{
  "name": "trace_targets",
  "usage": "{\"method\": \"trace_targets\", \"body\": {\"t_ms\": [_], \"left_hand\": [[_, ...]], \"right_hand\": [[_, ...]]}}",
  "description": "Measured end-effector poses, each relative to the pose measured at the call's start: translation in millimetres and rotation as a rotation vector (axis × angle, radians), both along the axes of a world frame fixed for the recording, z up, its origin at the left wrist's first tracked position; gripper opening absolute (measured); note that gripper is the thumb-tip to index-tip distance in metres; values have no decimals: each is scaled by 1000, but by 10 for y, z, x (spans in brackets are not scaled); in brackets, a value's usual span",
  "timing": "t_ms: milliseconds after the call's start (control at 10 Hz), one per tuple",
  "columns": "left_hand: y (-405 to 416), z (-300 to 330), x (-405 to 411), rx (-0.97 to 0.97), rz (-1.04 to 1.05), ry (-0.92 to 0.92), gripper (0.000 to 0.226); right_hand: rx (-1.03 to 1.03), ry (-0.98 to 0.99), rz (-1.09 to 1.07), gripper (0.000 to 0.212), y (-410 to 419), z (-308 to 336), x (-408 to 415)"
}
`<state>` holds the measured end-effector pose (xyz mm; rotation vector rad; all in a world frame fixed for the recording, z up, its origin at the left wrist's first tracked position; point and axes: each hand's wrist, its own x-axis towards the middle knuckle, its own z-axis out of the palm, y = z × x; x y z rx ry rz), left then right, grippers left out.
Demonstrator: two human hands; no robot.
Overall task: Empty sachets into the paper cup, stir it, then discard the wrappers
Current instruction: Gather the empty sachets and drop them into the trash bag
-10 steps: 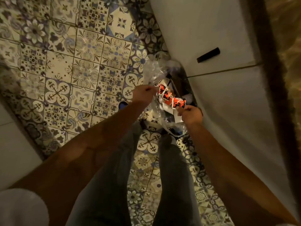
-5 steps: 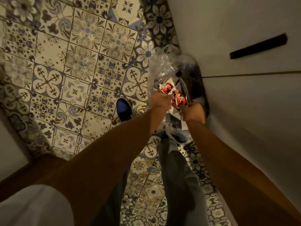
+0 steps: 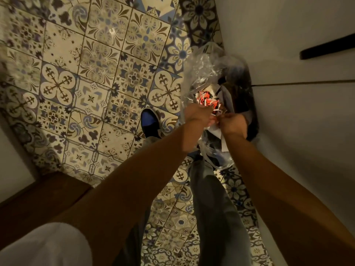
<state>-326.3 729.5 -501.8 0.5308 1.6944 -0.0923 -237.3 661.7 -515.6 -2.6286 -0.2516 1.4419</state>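
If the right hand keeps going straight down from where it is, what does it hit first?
Probably the red-and-white sachet wrappers lying in the clear plastic bin liner just beyond the right hand; depth is unclear.

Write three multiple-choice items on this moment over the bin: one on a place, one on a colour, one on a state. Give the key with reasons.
1. Where are the red wrappers?
A. On the tiled floor
B. Inside the clear bin liner
C. On the wooden ledge

2. What colour is the shoe on the tiles?
A. Blue
B. White
C. Red

3. How do the two hands stand?
A. Far apart
B. Flat on the cabinet
C. Close together over the bin

Key: 1 B, the wrappers lie within the clear bin liner. 2 A, its upper is blue. 3 C, the left hand and right hand nearly meet above the bin.
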Motion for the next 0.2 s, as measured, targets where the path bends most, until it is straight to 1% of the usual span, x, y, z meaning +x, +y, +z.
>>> {"method": "trace_targets", "body": {"t_ms": [100, 200], "left_hand": [[-93, 165, -168, 52, 3, -11, 10], [-126, 469, -332, 84, 19, -33, 23]], "right_hand": [[25, -42, -41, 30, -47, 185, -81], [157, -5, -99, 24, -130, 485, -120]]}}
